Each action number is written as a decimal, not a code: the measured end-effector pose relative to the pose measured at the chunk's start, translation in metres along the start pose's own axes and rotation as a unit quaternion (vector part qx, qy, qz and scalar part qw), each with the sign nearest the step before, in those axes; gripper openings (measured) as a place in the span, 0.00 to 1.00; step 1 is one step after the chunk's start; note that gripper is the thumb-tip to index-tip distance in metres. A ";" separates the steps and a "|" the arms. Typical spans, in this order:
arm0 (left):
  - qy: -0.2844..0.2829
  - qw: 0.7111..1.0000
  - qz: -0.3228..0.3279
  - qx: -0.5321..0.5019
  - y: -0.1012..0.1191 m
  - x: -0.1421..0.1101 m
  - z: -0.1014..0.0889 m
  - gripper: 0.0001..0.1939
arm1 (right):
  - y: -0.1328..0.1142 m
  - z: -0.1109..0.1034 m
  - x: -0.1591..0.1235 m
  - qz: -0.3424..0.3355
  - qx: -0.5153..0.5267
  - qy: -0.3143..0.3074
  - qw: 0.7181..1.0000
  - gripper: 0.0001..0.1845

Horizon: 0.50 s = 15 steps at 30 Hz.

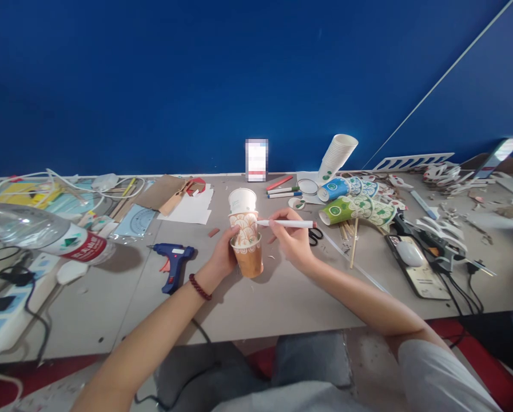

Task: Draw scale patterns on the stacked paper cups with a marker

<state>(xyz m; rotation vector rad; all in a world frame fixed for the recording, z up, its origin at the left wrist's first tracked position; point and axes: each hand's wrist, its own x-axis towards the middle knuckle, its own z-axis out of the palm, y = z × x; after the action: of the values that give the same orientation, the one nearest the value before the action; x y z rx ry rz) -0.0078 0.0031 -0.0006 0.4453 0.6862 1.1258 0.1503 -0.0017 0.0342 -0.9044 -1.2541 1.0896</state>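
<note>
Near the middle of the table stands a column of joined paper cups [246, 232], orange at the bottom, patterned in orange and white higher up, white on top. My left hand [224, 252] is closed around its left side, with a dark red bead bracelet on the wrist. Between the fingers of my right hand [293, 237] is a white marker pen [297, 224] with a red end. The pen's other end points left at the patterned cup; whether it touches the cup I cannot tell. Beside my left forearm lies a blue glue gun [177, 264].
Green cups [342, 210], blue cups [337, 187] and a tall stack of white cups [337, 154] are at the right. Scissors [315, 234] lie beside my right hand. A lit phone [257, 160] leans on the back wall; a water bottle [54, 232] is at the left.
</note>
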 end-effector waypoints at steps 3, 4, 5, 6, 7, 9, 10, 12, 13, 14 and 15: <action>0.005 1.000 -0.010 0.004 0.002 -0.001 0.002 0.17 | 0.001 -0.002 0.002 -0.004 -0.001 0.006 1.000 0.10; 0.007 1.000 -0.010 0.004 0.003 -0.002 0.003 0.18 | 0.001 -0.002 0.003 -0.009 0.001 0.011 1.000 0.10; 0.013 1.000 -0.010 0.002 0.003 -0.002 0.003 0.18 | 0.001 -0.003 0.004 -0.015 0.003 0.017 1.000 0.10; 0.020 1.000 -0.010 0.000 0.004 -0.002 0.004 0.19 | 0.000 -0.004 0.005 -0.022 0.006 0.024 0.999 0.11; 0.027 1.000 -0.013 -0.002 0.004 -0.002 0.004 0.19 | 0.000 -0.005 0.006 -0.027 0.008 0.031 0.999 0.11; 0.036 0.999 -0.020 -0.007 0.005 -0.003 0.006 0.20 | -0.001 -0.006 0.007 -0.036 0.016 0.041 0.998 0.11; 0.032 0.999 -0.024 -0.009 0.006 -0.003 0.006 0.21 | -0.001 -0.006 0.008 -0.040 0.021 0.043 0.998 0.11; 0.017 0.999 -0.030 -0.014 0.007 -0.005 0.008 0.22 | -0.001 -0.007 0.009 -0.046 0.029 0.045 0.997 0.10; 0.008 0.999 -0.030 -0.018 0.008 -0.005 0.009 0.23 | 0.000 -0.007 0.009 -0.048 0.030 0.047 0.997 0.10; -0.002 0.999 -0.029 -0.023 0.008 -0.006 0.010 0.24 | 0.000 -0.007 0.009 -0.049 0.030 0.048 0.997 0.11; -0.010 0.999 -0.029 -0.028 0.009 -0.006 0.010 0.24 | 0.000 -0.007 0.009 -0.048 0.029 0.048 0.997 0.11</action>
<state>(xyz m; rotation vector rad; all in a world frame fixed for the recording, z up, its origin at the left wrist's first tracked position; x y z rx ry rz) -0.0080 0.0006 0.0143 0.3855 0.6444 1.0826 0.1568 0.0075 0.0360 -0.8347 -1.1696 0.9899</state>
